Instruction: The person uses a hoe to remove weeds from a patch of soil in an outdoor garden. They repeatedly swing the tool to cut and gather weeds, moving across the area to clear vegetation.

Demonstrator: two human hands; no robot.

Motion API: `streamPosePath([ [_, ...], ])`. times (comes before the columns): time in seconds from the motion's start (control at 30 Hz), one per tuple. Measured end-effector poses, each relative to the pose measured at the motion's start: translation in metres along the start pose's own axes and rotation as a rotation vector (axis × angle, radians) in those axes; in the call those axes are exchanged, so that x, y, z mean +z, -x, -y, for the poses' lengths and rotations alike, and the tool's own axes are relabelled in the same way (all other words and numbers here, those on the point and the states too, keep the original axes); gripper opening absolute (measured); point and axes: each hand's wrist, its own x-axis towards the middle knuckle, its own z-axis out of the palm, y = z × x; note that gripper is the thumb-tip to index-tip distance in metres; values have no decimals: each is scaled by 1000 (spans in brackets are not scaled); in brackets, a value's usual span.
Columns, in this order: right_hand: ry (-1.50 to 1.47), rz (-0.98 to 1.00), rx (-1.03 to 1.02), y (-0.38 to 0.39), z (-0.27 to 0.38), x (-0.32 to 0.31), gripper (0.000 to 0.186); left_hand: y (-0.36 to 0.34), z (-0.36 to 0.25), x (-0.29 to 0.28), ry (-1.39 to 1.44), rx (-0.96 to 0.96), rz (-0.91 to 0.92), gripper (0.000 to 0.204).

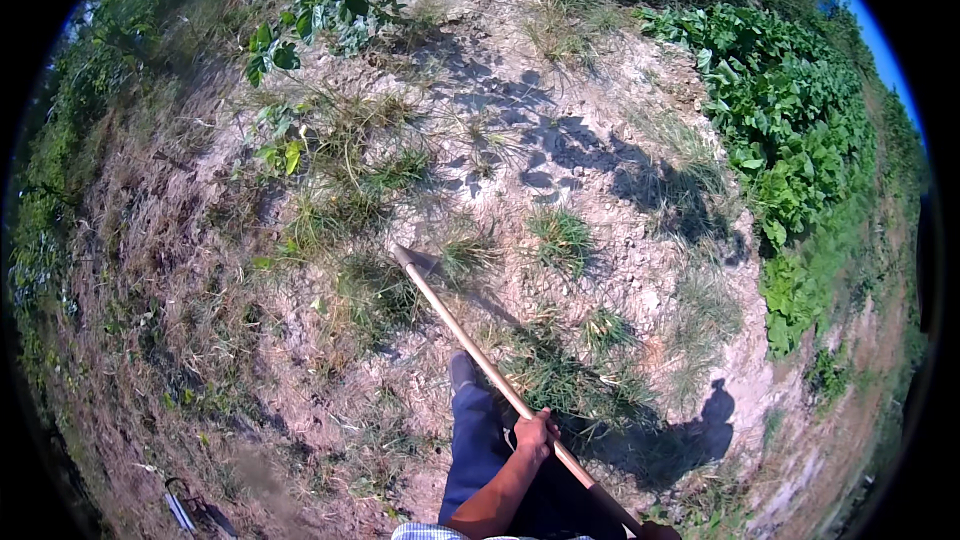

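A long wooden-handled hoe (465, 338) slants from the lower right up to the left. Its head end meets the ground among tufts of dry and green grass (375, 285); the blade itself is hard to make out. My left hand (537, 433) is closed around the lower half of the handle. At the bottom edge, my right hand (658, 531) is closed on the handle's rear end, dark and mostly cut off. Below the hoe head, my shoe (462, 370) rests on the soil, left of the handle.
Pale, crumbly soil (640, 285) carries scattered grass clumps (560, 238). Dense leafy green plants (790, 130) line the right side. A taller broad-leaved plant (345, 5) grows at the far left. Something with a pale strip (180, 510) lies at the lower left.
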Motion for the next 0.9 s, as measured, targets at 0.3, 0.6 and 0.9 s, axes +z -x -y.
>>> streamPosePath([
  [0.3, -74, -190, -245, -77, 74, 13, 40, -26, -141, -13, -95, 453, 2, 19],
  [0.6, 20, -31, -26, 5, 14, 10, 30, -23, 4, -11, -121, 112, -33, 23],
  [0.9, 25, 2, -1, -59, -2, 44, 38, -10, -36, -15, 8, 188, -49, 15],
])
